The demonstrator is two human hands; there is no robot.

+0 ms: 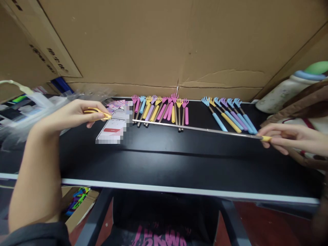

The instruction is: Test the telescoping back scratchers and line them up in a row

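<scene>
A yellow telescopic back scratcher [194, 128] is stretched out long between my two hands, above the black table [164, 171]. My left hand [77, 114] pinches its yellow claw end. At the other end, my right hand [289, 138] grips the yellow handle, part of which is hidden by the fingers. Behind the thin metal rod lie several short back scratchers with pink, yellow, blue and purple claws and separate grip sleeves [186, 116] among them. Farther right, several back scratchers with blue, yellow and purple handles [230, 122] lie slanted in a row.
A phone [110, 131] with a lit screen lies near my left hand. Clear plastic bags [48, 109] spread at the left. A white bottle [278, 90] and a brown bag [307, 99] stand at the right. Cardboard [153, 41] walls the back. Below sits an open box [84, 205].
</scene>
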